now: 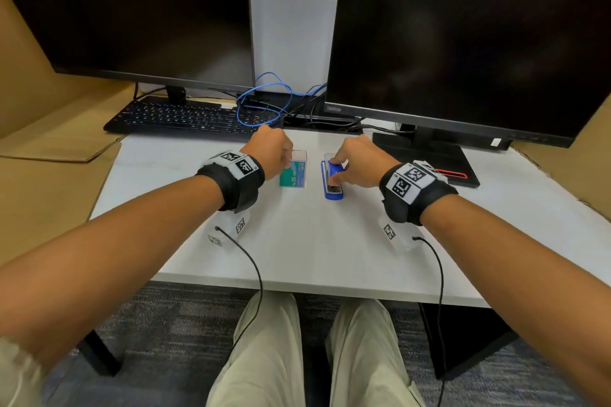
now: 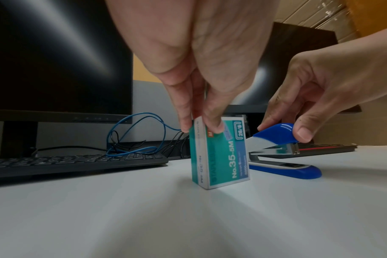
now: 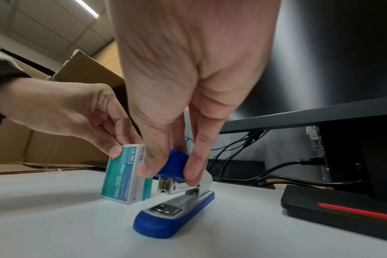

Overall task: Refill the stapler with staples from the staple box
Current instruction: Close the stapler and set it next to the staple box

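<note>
A teal staple box [image 1: 292, 175] [image 2: 219, 157] [image 3: 124, 181] stands on end on the white table [image 1: 314, 241]. My left hand [image 1: 287, 162] [image 2: 201, 127] [image 3: 119, 150] pinches the box at its top, thumb on the printed face and fingers behind. Just right of it lies the blue stapler [image 1: 332, 190] [image 2: 285, 169] [image 3: 172, 220], base flat on the table. My right hand [image 1: 337, 170] [image 2: 283, 131] [image 3: 168, 174] pinches the stapler's blue top cover between thumb and fingers. The cover and metal magazine are raised at an angle off the base.
A black keyboard [image 1: 185, 119] and a looped blue cable [image 1: 264, 99] lie behind the box. Two dark monitors stand at the back. The right one's black base [image 1: 429, 155] sits close beside my right hand. Cardboard [image 1: 49, 158] borders the table's left side.
</note>
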Demonstrator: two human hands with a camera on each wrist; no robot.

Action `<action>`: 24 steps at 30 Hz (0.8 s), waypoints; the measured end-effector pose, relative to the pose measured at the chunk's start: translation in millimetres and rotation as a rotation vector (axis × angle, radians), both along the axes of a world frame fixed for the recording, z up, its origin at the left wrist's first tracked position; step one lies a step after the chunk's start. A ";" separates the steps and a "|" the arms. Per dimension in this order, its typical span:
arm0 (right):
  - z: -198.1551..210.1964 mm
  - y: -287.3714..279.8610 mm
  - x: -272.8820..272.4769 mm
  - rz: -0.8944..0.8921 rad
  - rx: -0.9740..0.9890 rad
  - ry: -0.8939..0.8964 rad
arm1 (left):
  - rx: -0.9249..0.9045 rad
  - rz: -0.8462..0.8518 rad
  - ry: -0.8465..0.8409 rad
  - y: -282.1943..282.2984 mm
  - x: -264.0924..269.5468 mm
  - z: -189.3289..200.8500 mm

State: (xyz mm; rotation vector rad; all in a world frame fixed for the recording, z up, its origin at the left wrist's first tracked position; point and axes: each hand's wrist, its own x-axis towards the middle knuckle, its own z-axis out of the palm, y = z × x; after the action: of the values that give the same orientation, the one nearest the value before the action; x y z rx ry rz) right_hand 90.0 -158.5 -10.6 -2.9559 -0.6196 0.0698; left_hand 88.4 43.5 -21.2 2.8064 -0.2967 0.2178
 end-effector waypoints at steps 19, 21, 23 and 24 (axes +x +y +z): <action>1.9 -10.5 10.4 -0.062 -0.060 -0.009 | 0.072 0.010 -0.037 23.6 17.8 -2.5; 2.1 -14.9 9.6 -0.071 -0.058 -0.007 | 0.059 0.024 -0.033 30.7 18.1 -3.0; 2.6 -16.9 8.5 -0.075 -0.056 -0.010 | 0.061 0.026 -0.036 34.8 17.8 -3.0; 2.3 -17.3 8.6 -0.078 -0.057 -0.008 | 0.061 0.027 -0.033 35.4 17.0 -2.6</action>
State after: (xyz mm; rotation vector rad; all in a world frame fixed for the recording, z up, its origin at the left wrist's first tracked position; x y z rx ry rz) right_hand 98.6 -175.8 -8.3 -3.0333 -0.5105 0.0703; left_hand 105.4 78.9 -23.8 2.8703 -0.2779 0.2661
